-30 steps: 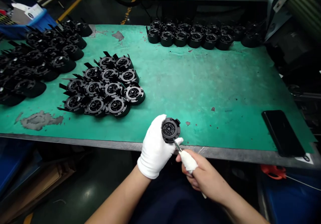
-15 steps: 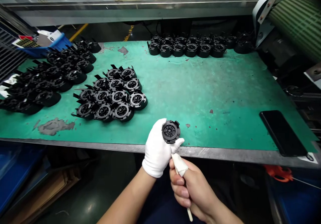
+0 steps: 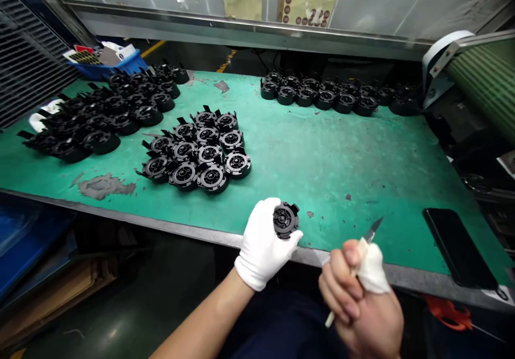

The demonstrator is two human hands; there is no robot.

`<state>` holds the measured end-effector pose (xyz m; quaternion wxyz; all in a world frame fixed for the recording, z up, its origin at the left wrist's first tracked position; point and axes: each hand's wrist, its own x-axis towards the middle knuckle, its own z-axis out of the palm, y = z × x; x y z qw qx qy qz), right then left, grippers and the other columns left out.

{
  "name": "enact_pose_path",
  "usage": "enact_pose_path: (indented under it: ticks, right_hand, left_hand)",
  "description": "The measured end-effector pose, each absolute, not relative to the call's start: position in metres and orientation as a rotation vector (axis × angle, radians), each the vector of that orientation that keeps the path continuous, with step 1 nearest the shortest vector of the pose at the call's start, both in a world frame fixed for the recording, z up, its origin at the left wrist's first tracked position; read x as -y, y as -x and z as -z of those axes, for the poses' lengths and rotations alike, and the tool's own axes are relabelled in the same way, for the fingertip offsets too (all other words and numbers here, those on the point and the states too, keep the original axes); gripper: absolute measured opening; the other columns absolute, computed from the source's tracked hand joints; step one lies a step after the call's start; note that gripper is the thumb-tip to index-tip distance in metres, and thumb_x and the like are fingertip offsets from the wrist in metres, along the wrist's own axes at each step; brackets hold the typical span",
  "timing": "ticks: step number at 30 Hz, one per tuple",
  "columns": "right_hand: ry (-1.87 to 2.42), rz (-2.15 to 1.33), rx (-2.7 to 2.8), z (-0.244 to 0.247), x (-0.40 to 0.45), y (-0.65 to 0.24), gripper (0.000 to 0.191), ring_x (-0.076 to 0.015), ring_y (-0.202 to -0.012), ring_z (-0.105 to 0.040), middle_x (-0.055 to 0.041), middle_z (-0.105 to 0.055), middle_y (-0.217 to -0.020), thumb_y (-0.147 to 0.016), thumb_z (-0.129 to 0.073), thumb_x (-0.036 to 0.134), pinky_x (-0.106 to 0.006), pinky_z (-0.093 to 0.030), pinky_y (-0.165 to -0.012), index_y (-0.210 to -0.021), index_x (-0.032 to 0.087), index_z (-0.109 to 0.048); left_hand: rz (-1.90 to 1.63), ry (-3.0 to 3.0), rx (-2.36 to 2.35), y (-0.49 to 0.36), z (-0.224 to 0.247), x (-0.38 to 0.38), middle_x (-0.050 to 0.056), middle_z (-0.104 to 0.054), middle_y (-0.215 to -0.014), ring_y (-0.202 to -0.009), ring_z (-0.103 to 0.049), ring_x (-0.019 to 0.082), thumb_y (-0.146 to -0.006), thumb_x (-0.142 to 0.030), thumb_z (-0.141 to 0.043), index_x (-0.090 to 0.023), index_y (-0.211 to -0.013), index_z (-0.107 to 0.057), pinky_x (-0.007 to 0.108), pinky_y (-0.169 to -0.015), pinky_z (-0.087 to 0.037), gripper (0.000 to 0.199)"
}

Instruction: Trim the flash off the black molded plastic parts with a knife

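My left hand (image 3: 266, 246), in a white glove, is closed round a round black plastic part (image 3: 286, 220) just above the front edge of the bench. The part's ribbed face is turned up towards me. Off to the right, my right hand (image 3: 358, 294) grips a thin craft knife (image 3: 373, 230), its blade pointing up and away from the part. A white cover wraps the right thumb; the other fingers are bare. To the left of the gloved hand stands a group of similar black parts (image 3: 210, 154) on the green mat (image 3: 314, 155).
More black parts stand in a cluster at the left (image 3: 100, 139) and in rows along the back (image 3: 325, 99). A blue bin (image 3: 108, 69) sits at the back left. At the right lie a phone (image 3: 461, 246) and, below the edge, orange-handled scissors (image 3: 448, 312). A green roller belt (image 3: 483, 64) rises at the back right.
My right hand has drawn the knife away from the part, to the right, and its blade has turned upward. The left hand still holds the part. The whole view has shifted and tilted.
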<state>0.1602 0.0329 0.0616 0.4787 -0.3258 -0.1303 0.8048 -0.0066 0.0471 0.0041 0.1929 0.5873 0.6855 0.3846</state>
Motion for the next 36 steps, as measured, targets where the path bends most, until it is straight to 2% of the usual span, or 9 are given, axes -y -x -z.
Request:
enact_pose_path:
  ticks: [3, 6, 9, 12, 14, 19, 25, 30, 36]
  right_hand:
    - [1.022, -1.786, 0.526, -0.056, -0.06, -0.189, 0.025, -0.0061, -0.043, -0.024, 0.0072, -0.036, -0.061, -0.098, -0.053, 0.046, -0.016, -0.028, -0.036, -0.086, 0.024, -0.054]
    - [1.267, -1.694, 0.94, -0.035, -0.079, -0.212, 0.021, -0.0091, -0.049, -0.04, 0.0042, -0.049, -0.068, -0.097, -0.055, 0.044, -0.02, -0.036, -0.042, -0.108, 0.027, -0.061]
    - [1.378, -1.523, 1.704, -0.019, -0.097, -0.218, 0.032, -0.0175, -0.074, -0.06, -0.0031, -0.064, -0.087, -0.098, -0.052, 0.039, -0.029, -0.051, -0.065, -0.126, 0.026, -0.063]
    - [1.256, -1.212, 2.345, -0.017, -0.121, -0.207, 0.036, -0.0234, -0.099, -0.063, -0.0074, -0.069, -0.1, -0.101, -0.045, 0.033, -0.037, -0.049, -0.088, -0.128, 0.026, -0.066]
    - [1.197, -1.009, 2.586, -0.021, -0.139, -0.198, 0.038, -0.022, -0.094, -0.064, -0.0064, -0.07, -0.097, -0.101, -0.042, 0.032, -0.035, -0.048, -0.083, -0.131, 0.028, -0.065]
    - [0.989, -0.694, 2.938, -0.031, -0.17, -0.184, 0.037, -0.019, -0.088, -0.065, -0.0043, -0.071, -0.095, -0.102, -0.043, 0.032, -0.029, -0.045, -0.072, -0.133, 0.031, -0.063]
    - [0.853, -0.466, 3.105, -0.032, -0.186, -0.179, 0.04, -0.0185, -0.083, -0.064, -0.0022, -0.069, -0.092, -0.095, -0.05, 0.023, -0.029, -0.039, -0.063, -0.132, 0.033, -0.063]
    - [1.294, -0.178, 2.982, -0.028, -0.215, -0.192, 0.041, -0.022, -0.082, -0.065, -0.0042, -0.07, -0.095, -0.097, -0.046, 0.027, -0.03, -0.034, -0.057, -0.135, 0.031, -0.061]
    - [0.874, -0.499, 3.063, -0.043, -0.198, -0.186, 0.037, -0.0184, -0.085, -0.065, -0.0028, -0.07, -0.095, -0.101, -0.045, 0.033, -0.029, -0.039, -0.065, -0.134, 0.032, -0.061]
  left_hand:
    - [-0.94, -1.648, -1.713, 0.039, -0.012, -0.046, 0.011, -0.041, -0.155, -0.144, -0.04, 0.03, -0.082, -0.026, -0.069, -0.024, -0.15, -0.031, 0.051, -0.122, -0.034, 0.078]
    - [-0.987, -1.599, -1.563, 0.07, -0.018, -0.045, 0.008, -0.027, -0.163, -0.151, -0.026, 0.026, -0.092, -0.022, -0.056, -0.028, -0.156, -0.021, 0.049, -0.125, -0.026, 0.073]
    - [-1.144, -1.52, -1.656, 0.072, -0.019, -0.044, 0.01, -0.021, -0.165, -0.153, -0.021, 0.027, -0.093, -0.034, -0.06, -0.026, -0.156, -0.016, 0.05, -0.124, -0.027, 0.078]
    - [-1.115, -1.569, -1.852, 0.048, -0.015, -0.045, 0.013, -0.024, -0.163, -0.151, -0.025, 0.032, -0.077, -0.05, -0.078, -0.024, -0.155, -0.019, 0.053, -0.124, -0.027, 0.101]
    - [-1.113, -1.592, -1.949, 0.03, -0.009, -0.048, 0.016, -0.031, -0.159, -0.148, -0.032, 0.035, -0.069, -0.056, -0.083, -0.022, -0.153, -0.023, 0.054, -0.122, -0.032, 0.108]
    - [-1.164, -1.463, -2.057, 0.014, 0.002, -0.058, 0.014, -0.053, -0.143, -0.131, -0.055, 0.032, -0.076, -0.05, -0.078, -0.022, -0.147, -0.035, 0.05, -0.111, -0.048, 0.087]
    - [-1.189, -1.482, -2.083, 0.015, 0.004, -0.06, 0.014, -0.057, -0.137, -0.126, -0.059, 0.032, -0.076, -0.046, -0.078, -0.021, -0.143, -0.04, 0.05, -0.108, -0.051, 0.082]
    - [-1.171, -1.447, -2.085, 0.015, 0.002, -0.061, 0.013, -0.058, -0.137, -0.127, -0.058, 0.032, -0.076, -0.044, -0.079, -0.021, -0.142, -0.041, 0.051, -0.11, -0.049, 0.08]
    - [-1.192, -1.453, -2.085, 0.015, 0.003, -0.061, 0.013, -0.058, -0.136, -0.125, -0.059, 0.032, -0.075, -0.044, -0.08, -0.021, -0.142, -0.042, 0.052, -0.108, -0.05, 0.08]
